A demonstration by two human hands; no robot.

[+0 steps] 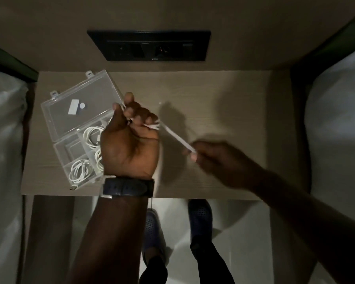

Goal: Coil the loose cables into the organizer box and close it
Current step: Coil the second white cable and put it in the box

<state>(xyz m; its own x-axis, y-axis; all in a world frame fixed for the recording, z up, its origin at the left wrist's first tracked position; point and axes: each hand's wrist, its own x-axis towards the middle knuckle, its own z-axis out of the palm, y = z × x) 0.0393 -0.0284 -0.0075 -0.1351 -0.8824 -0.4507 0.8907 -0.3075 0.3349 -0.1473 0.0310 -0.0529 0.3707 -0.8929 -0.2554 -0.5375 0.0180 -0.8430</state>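
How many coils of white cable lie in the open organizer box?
3, possibly more behind the left hand. One coil lies in the box's near compartment, one further back, and one peeks out beside the wrist.

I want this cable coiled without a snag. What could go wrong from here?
The left hand holds its white cable loops right above the open organizer box; a swing could knock the lid or the coiled cables inside. The right hand is blurred mid-pull, so the stretched cable might slip free.
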